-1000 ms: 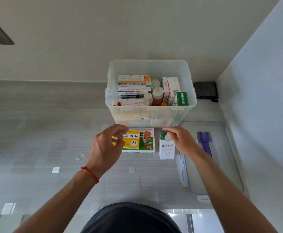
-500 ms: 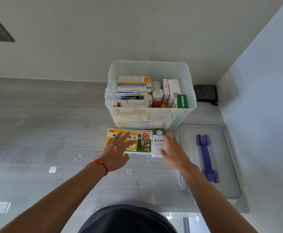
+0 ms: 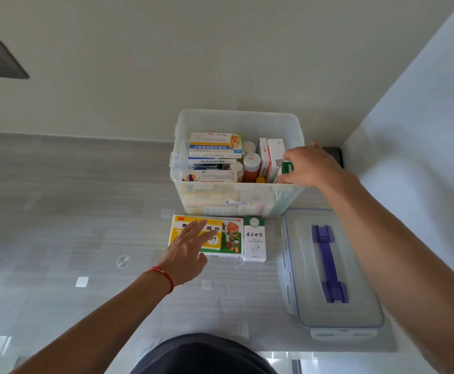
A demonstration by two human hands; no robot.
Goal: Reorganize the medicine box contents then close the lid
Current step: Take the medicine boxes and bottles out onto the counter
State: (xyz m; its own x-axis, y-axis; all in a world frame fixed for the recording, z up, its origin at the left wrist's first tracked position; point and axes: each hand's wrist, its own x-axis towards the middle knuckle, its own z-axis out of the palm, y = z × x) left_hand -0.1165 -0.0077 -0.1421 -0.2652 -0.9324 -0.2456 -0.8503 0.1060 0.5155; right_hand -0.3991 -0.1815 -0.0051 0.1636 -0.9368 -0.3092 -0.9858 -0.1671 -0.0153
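From the head camera, the clear plastic medicine box [image 3: 236,195] stands open at the back of the bench [image 3: 58,211], against the wall, packed with cartons and small bottles. The right hand [image 3: 310,166] reaches over its right rim, its fingers [image 3: 288,168] curled round a green carton [image 3: 287,168] standing among the upright packs there. The left hand [image 3: 189,248] lies flat on a yellow carton [image 3: 185,233] just in front of the box, fingers [image 3: 201,229] straight and slightly spread, pressing rather than gripping. Beside it lie a carton with a cartoon figure [image 3: 232,238] and a narrow white carton [image 3: 254,238], touching one another. The lid [image 3: 355,306], with its purple handle [image 3: 328,263], rests on the bench to the right of these. Such cartons are probably light and thin-walled, stiff along the edges yet easily dented on the broad faces, so each is best pinched across its narrow sides. The bottles look smooth and may slip or topple. The lid seems rigid; its handle or long edges offer the surest hold.
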